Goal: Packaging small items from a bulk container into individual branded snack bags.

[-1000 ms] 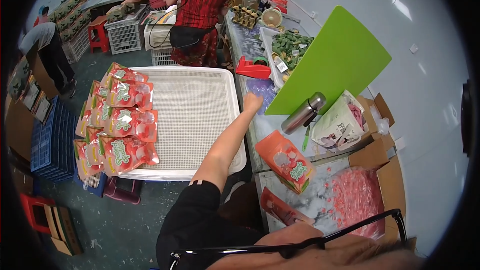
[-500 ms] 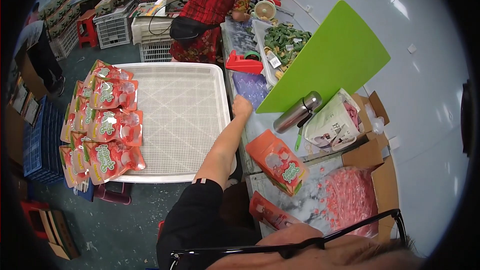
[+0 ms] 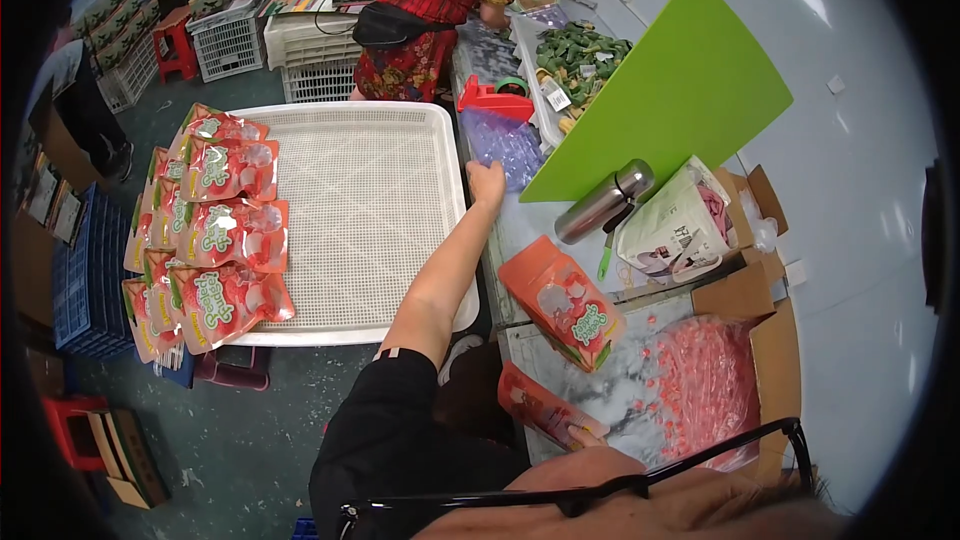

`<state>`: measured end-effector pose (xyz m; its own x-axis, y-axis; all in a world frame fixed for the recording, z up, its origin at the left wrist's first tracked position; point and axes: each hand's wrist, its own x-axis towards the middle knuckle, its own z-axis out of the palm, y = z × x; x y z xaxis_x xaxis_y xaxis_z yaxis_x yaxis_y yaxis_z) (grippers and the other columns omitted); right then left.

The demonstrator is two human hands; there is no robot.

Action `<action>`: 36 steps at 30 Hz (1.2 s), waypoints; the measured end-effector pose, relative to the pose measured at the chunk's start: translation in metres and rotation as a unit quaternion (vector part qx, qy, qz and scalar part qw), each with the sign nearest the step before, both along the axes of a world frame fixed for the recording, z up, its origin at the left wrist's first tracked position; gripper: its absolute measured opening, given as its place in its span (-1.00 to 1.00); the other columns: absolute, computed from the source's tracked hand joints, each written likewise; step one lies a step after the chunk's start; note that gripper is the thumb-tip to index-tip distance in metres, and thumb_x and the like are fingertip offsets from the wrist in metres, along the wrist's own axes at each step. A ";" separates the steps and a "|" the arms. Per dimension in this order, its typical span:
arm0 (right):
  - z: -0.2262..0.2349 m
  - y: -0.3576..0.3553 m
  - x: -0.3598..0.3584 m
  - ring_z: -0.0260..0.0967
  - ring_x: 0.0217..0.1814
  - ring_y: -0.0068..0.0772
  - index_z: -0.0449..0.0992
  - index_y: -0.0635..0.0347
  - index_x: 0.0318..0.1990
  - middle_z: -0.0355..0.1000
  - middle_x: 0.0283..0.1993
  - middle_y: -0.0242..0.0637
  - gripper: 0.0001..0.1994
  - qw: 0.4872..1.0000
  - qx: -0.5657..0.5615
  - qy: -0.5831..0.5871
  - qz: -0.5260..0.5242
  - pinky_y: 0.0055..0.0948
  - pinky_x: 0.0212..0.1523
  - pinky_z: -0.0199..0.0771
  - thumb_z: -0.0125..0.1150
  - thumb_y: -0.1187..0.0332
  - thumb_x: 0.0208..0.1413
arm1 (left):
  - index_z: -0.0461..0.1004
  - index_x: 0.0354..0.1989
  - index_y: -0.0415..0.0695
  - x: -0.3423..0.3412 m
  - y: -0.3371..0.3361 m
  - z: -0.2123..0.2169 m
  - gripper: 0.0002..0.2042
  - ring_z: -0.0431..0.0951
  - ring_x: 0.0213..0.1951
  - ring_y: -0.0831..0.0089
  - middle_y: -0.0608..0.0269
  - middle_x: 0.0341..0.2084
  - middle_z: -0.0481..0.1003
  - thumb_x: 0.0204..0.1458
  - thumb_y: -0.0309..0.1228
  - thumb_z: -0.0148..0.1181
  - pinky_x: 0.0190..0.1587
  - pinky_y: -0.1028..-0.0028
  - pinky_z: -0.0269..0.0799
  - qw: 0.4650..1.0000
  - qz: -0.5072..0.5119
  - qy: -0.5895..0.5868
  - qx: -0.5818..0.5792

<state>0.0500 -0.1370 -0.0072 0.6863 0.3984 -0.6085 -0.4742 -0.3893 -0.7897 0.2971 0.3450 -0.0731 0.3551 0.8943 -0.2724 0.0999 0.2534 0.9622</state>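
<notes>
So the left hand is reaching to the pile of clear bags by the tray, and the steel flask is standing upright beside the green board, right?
Not quite. The steel flask is lying on its side beside the green board, not standing upright; the head view shows this. The rest holds: the left hand is reaching to the pile of clear bags by the tray.

The left arm stretched straight out from a black short sleeve toward twelve o'clock, elbow nearly locked, forearm bare. The left hand (image 3: 487, 181) lay at the arm's far end, palm down, fingers loosely curled. The right hand (image 3: 588, 434) showed only fingertips at five o'clock, its grip hidden.
</notes>
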 end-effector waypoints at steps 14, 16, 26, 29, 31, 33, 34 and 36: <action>-0.074 -0.026 0.010 0.28 0.28 -0.04 0.33 0.32 0.24 0.36 0.21 -0.04 -0.50 0.984 0.152 0.089 0.010 -0.20 0.29 0.25 0.10 0.19 0.25 | 0.27 -0.01 -0.27 -0.030 0.028 0.079 -0.48 0.54 -0.18 0.05 -0.07 -0.23 0.50 -0.09 -0.25 0.32 -0.06 0.20 0.40 0.954 0.084 -0.157 0.241; -0.003 0.014 0.002 0.37 0.04 -0.43 0.45 0.35 0.06 0.48 0.00 -0.28 -0.56 0.999 -0.013 0.014 0.036 -0.49 0.12 0.28 0.16 0.17 0.17 | 0.29 -0.01 -0.29 -0.036 0.031 0.076 -0.44 0.54 -0.12 -0.03 -0.14 -0.18 0.51 -0.10 -0.20 0.33 -0.04 0.15 0.40 0.954 0.070 -0.153 0.248; -0.029 0.014 0.008 0.32 0.17 -0.35 0.39 0.34 0.14 0.43 0.08 -0.23 -0.57 0.988 0.128 0.039 0.080 -0.39 0.22 0.25 0.10 0.23 0.22 | 0.46 -0.23 -0.32 -0.027 0.029 0.090 -0.57 0.56 -0.20 -0.06 -0.19 -0.32 0.54 -0.14 -0.18 0.28 -0.11 0.15 0.43 0.956 0.011 -0.081 0.283; 0.003 0.040 0.009 0.35 0.10 -0.40 0.43 0.34 0.09 0.46 0.03 -0.26 -0.58 0.989 0.101 -0.006 0.105 -0.45 0.16 0.27 0.12 0.21 0.19 | 0.48 -0.24 -0.32 -0.034 0.036 0.079 -0.57 0.57 -0.22 -0.05 -0.18 -0.34 0.55 -0.14 -0.17 0.27 -0.12 0.15 0.44 0.957 0.006 -0.080 0.277; 0.017 0.044 0.002 0.36 0.06 -0.43 0.45 0.34 0.06 0.48 -0.01 -0.28 -0.58 0.990 0.081 -0.044 0.111 -0.48 0.13 0.27 0.13 0.19 0.17 | 0.47 -0.26 -0.34 -0.031 0.028 0.083 -0.57 0.56 -0.22 -0.09 -0.21 -0.33 0.55 -0.12 -0.17 0.27 -0.13 0.11 0.43 0.958 -0.015 -0.102 0.269; 0.008 0.034 0.007 0.36 0.06 -0.43 0.46 0.34 0.05 0.48 0.00 -0.28 -0.59 0.992 0.049 -0.041 0.112 -0.49 0.13 0.27 0.12 0.20 0.17 | 0.49 -0.26 -0.34 -0.030 0.025 0.086 -0.57 0.57 -0.23 -0.09 -0.21 -0.35 0.56 -0.13 -0.16 0.27 -0.13 0.11 0.44 0.958 -0.009 -0.099 0.269; 0.005 0.030 0.008 0.36 0.06 -0.42 0.46 0.33 0.05 0.48 0.00 -0.28 -0.60 0.992 0.019 -0.039 0.119 -0.49 0.12 0.27 0.11 0.21 0.17 | 0.49 -0.26 -0.34 -0.032 0.025 0.085 -0.57 0.57 -0.23 -0.09 -0.21 -0.35 0.56 -0.13 -0.16 0.27 -0.13 0.11 0.44 0.959 -0.009 -0.096 0.268; 0.004 0.028 0.004 0.35 0.05 -0.42 0.47 0.33 0.04 0.48 0.00 -0.29 -0.60 0.991 0.037 -0.047 0.119 -0.49 0.12 0.27 0.11 0.21 0.16 | 0.49 -0.25 -0.33 -0.034 0.027 0.085 -0.56 0.57 -0.22 -0.09 -0.21 -0.35 0.56 -0.13 -0.15 0.27 -0.12 0.12 0.44 0.963 -0.012 -0.079 0.258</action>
